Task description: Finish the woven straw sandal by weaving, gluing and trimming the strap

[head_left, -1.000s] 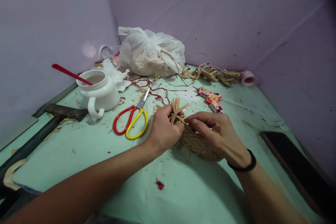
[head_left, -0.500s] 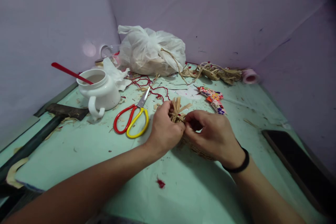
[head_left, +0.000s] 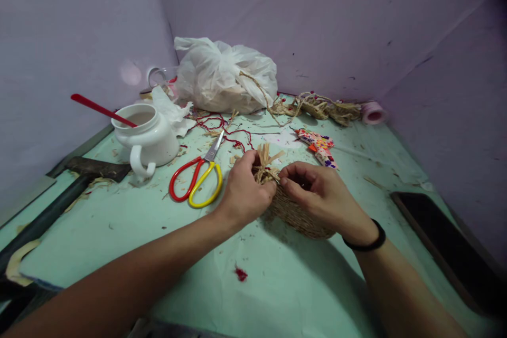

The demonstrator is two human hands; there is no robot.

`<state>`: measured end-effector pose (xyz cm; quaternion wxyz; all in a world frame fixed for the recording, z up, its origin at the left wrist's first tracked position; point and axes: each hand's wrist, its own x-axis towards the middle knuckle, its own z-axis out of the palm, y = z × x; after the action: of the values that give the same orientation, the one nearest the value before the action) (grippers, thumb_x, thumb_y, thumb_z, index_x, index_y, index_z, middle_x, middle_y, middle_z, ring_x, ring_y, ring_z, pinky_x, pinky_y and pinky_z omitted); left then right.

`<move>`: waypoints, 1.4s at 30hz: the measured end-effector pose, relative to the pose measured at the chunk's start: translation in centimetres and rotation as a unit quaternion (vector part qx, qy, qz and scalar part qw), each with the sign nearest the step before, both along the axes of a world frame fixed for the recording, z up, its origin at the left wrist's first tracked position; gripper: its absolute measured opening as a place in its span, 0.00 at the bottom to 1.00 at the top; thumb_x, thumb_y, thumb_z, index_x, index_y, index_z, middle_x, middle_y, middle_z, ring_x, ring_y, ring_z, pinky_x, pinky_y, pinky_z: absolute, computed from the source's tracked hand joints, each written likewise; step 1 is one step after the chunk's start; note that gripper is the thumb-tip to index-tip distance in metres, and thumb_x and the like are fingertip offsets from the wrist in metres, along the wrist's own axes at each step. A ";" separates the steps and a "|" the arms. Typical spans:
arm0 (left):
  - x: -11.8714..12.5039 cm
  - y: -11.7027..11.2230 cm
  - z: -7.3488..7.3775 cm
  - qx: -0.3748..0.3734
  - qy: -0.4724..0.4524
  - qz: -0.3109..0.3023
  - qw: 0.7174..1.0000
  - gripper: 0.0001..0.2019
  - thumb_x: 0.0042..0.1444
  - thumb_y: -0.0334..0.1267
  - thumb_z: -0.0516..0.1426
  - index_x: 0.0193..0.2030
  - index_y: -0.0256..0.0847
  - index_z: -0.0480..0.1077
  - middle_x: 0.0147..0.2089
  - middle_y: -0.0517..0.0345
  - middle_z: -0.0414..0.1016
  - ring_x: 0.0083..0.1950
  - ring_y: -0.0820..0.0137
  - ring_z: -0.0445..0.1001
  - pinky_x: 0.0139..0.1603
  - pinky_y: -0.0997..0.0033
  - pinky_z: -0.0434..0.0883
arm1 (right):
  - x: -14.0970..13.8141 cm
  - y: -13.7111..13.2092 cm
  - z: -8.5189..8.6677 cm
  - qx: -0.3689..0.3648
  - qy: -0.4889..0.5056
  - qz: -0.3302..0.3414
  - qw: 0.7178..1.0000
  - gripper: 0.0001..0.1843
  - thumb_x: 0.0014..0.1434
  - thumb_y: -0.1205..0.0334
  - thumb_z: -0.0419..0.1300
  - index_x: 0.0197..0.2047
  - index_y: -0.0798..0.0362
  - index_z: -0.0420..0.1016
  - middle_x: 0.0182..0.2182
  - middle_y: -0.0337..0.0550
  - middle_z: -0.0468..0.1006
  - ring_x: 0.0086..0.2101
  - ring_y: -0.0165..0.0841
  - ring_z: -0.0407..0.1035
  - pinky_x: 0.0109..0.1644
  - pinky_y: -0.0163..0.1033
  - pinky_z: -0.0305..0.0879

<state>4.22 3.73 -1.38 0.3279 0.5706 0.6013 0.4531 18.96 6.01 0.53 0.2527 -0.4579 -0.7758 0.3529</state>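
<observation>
A small woven straw piece lies on the pale green table between my hands. At its far end stands a tuft of flat raffia strips. My left hand is closed around the base of that tuft. My right hand, with a black band on its wrist, pinches the raffia right beside the left thumb and rests on the woven piece.
Red-and-yellow scissors lie left of my hands. A white pot holds a red stick. A hammer lies far left. Behind are a white plastic bag, twine bundles, a pink roll, a flowered glue gun, and a dark slab at right.
My right hand slid in over the woven piece half a second ago, then drew back a little; both hands keep working the raffia tuft. The view shifted slightly.
</observation>
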 end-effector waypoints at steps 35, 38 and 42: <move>-2.0 -1.9 3.0 0.220 0.256 -0.197 0.920 0.14 0.54 0.25 0.47 0.39 0.37 0.72 0.34 0.53 0.70 0.32 0.71 0.70 0.31 0.72 0.67 | -0.4 -0.4 0.8 0.027 -0.039 -0.024 0.999 0.05 0.48 0.62 0.57 0.27 0.53 0.73 0.24 0.39 0.77 0.26 0.30 0.68 0.29 0.33 0.60; -1.8 -1.6 3.3 0.196 0.152 -0.205 0.947 0.12 0.53 0.25 0.50 0.36 0.40 0.74 0.33 0.56 0.72 0.32 0.74 0.71 0.31 0.76 0.68 | -0.4 -0.3 0.8 0.020 -0.035 -0.020 0.999 0.05 0.48 0.63 0.57 0.27 0.54 0.73 0.24 0.40 0.77 0.26 0.31 0.68 0.30 0.33 0.60; -2.1 -1.3 3.4 0.155 0.143 -0.224 0.951 0.10 0.52 0.25 0.53 0.32 0.41 0.74 0.31 0.58 0.71 0.31 0.75 0.69 0.31 0.76 0.66 | -0.3 -0.3 0.7 0.020 -0.035 -0.020 0.999 0.05 0.49 0.64 0.56 0.27 0.53 0.73 0.23 0.39 0.76 0.26 0.30 0.67 0.29 0.33 0.59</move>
<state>2.07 2.42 2.03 0.2387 0.7934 0.4211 0.3692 18.69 5.70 1.20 0.2411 -0.4803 -0.7818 0.3163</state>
